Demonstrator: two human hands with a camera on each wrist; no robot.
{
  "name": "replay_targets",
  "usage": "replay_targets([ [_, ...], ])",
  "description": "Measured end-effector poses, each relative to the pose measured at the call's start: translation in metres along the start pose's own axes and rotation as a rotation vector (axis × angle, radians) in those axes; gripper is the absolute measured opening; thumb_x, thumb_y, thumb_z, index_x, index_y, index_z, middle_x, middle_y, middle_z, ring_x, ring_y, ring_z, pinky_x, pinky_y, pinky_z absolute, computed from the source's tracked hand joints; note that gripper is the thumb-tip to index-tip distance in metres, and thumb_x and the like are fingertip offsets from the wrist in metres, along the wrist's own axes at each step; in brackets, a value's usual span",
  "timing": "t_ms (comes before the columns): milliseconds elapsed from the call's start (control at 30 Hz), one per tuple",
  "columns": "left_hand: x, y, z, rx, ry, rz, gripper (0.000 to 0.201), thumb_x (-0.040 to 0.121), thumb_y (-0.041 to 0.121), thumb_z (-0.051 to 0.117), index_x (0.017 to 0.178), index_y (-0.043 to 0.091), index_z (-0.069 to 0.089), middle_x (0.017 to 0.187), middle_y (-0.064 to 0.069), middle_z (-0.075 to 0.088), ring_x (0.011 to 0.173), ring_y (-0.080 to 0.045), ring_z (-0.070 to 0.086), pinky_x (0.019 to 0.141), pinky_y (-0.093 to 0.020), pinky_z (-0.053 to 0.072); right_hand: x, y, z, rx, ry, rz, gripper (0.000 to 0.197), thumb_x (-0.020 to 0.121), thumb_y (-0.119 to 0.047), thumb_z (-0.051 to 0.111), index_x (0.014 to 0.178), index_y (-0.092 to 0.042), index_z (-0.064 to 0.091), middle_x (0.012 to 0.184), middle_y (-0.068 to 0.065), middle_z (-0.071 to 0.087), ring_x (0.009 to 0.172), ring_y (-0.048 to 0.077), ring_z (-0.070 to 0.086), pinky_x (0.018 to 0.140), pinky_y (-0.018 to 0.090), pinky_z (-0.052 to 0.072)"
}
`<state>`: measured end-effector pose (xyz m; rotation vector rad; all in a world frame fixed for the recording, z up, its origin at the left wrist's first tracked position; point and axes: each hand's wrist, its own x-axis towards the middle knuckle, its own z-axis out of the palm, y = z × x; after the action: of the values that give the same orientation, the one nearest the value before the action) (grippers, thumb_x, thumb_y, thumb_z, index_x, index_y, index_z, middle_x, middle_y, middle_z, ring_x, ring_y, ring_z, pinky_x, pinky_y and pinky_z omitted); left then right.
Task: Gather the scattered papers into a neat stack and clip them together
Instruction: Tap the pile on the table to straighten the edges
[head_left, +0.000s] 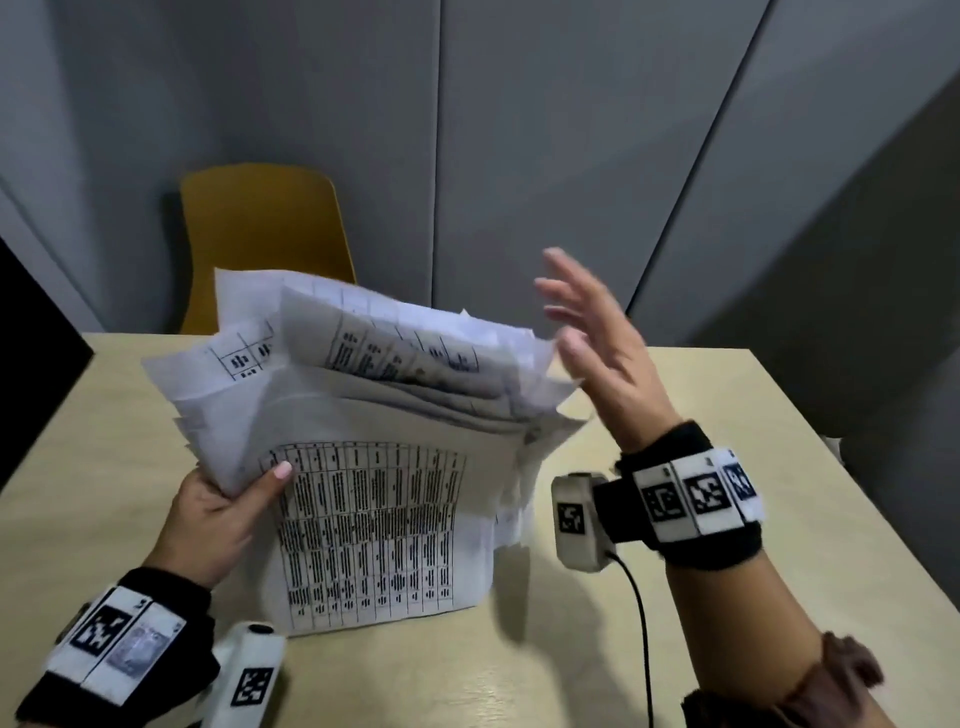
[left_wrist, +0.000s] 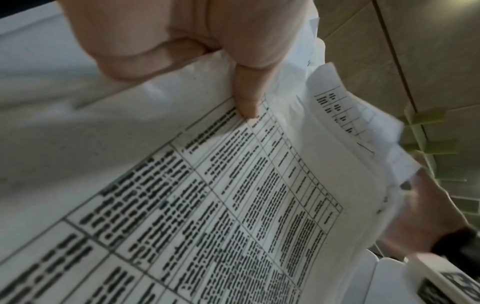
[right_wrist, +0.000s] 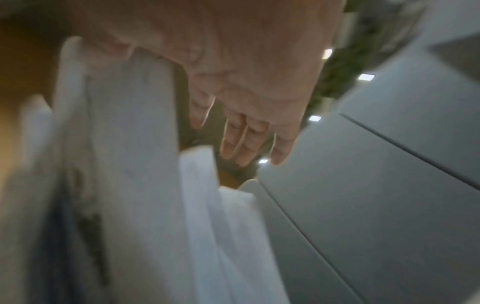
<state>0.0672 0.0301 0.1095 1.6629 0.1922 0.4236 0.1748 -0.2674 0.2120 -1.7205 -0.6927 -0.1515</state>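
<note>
A loose bundle of white printed papers (head_left: 374, 467) stands on its lower edge on the beige table (head_left: 701, 415), its sheets fanned and uneven at the top. My left hand (head_left: 218, 514) grips the bundle's left edge, thumb (left_wrist: 246, 98) pressed on the front sheet with its printed table (left_wrist: 207, 205). My right hand (head_left: 597, 343) is raised just right of the bundle's upper right edge, fingers straight and spread, holding nothing. In the right wrist view the blurred sheets (right_wrist: 145, 185) stand left of the straight fingers (right_wrist: 249, 142). No clip is in view.
A yellow chair (head_left: 260, 234) stands behind the table's far edge, in front of grey wall panels (head_left: 519, 130). A black cable (head_left: 641, 623) hangs from the right wrist camera down across the table's front right part.
</note>
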Motion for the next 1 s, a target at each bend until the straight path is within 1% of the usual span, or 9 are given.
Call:
replay_targets([
  [100,-0.002,-0.004,-0.005,-0.015,0.052,-0.013,0.016,0.082,0.011,0.066,0.071,0.020,0.072,0.073,0.003,0.072,0.074,-0.003,0.067,0.072,-0.015,0.054,-0.032,0.029,0.000,0.181,-0.012,0.272,0.115,0.045,-0.062,0.076,0.133,-0.060,0.003,0.148,-0.003,0.028,0.138,0.012,0.031,0.115,0.038,0.027],
  [200,-0.005,0.007,0.002,-0.020,0.014,-0.010,0.024,0.085,-0.009,0.053,0.080,0.013,0.063,0.060,0.021,0.069,0.062,0.010,0.062,0.062,-0.003,0.048,-0.065,0.055,0.024,0.057,-0.212,0.422,0.144,0.039,-0.053,0.088,0.139,-0.051,-0.017,0.150,-0.002,0.016,0.142,0.005,0.013,0.111,0.018,0.023],
  [267,-0.007,0.017,0.009,0.005,-0.058,0.006,0.036,0.083,-0.013,0.052,0.083,0.020,0.065,0.066,0.028,0.068,0.068,0.014,0.062,0.066,-0.001,0.046,-0.071,0.062,0.029,0.107,-0.183,0.456,0.131,0.046,-0.035,0.090,0.147,-0.030,0.007,0.145,-0.010,0.035,0.135,0.000,0.031,0.102,0.010,0.034],
  [367,-0.007,0.028,0.016,0.007,-0.146,0.038,0.065,0.080,-0.017,0.052,0.074,0.044,0.073,0.073,0.034,0.067,0.077,0.018,0.060,0.071,0.001,0.043,-0.066,0.056,0.019,0.175,-0.159,0.457,0.061,0.055,-0.004,0.085,0.107,-0.022,0.059,0.093,-0.024,0.071,0.094,-0.010,0.063,0.082,0.011,0.047],
  [500,-0.007,0.032,0.028,0.018,-0.073,0.134,0.070,0.082,-0.011,0.054,0.073,0.057,0.068,0.071,0.037,0.065,0.075,0.019,0.060,0.069,0.002,0.043,-0.062,0.049,0.022,0.213,0.004,0.330,0.041,0.064,0.018,0.072,0.088,-0.014,0.065,0.075,-0.024,0.071,0.078,-0.010,0.065,0.073,0.007,0.049],
  [633,-0.013,0.029,0.046,0.128,0.087,0.205,0.038,0.084,-0.001,0.060,0.059,0.027,0.067,0.054,0.038,0.058,0.057,0.021,0.055,0.057,0.002,0.040,-0.063,0.045,0.051,0.141,0.273,0.193,0.033,0.068,-0.001,0.071,0.078,-0.032,0.068,0.075,-0.026,0.070,0.074,-0.011,0.063,0.069,0.009,0.050],
  [767,-0.020,0.026,0.050,0.098,0.080,0.204,0.017,0.075,0.003,0.068,0.073,0.019,0.062,0.060,0.027,0.066,0.060,0.019,0.058,0.057,0.001,0.043,-0.080,0.046,0.065,0.148,0.231,0.170,0.054,0.068,-0.005,0.073,0.118,-0.010,0.055,0.108,-0.006,0.069,0.099,0.001,0.064,0.085,0.012,0.048],
  [900,-0.014,0.021,0.033,0.008,0.051,0.198,0.042,0.064,0.014,0.083,0.100,0.004,0.065,0.092,0.029,0.069,0.086,0.008,0.065,0.077,-0.008,0.050,-0.084,0.051,0.060,0.159,0.238,0.218,0.072,0.061,-0.027,0.083,0.125,-0.014,0.052,0.122,0.011,0.060,0.113,0.018,0.059,0.099,0.029,0.048],
  [1000,-0.012,0.028,0.040,-0.026,0.062,0.193,0.030,0.068,0.003,0.077,0.090,0.022,0.074,0.087,0.028,0.070,0.086,0.005,0.067,0.085,-0.017,0.052,-0.076,0.051,0.062,0.140,0.252,0.212,0.048,0.063,-0.013,0.077,0.105,-0.035,0.066,0.099,-0.015,0.071,0.096,0.004,0.065,0.089,0.023,0.052],
])
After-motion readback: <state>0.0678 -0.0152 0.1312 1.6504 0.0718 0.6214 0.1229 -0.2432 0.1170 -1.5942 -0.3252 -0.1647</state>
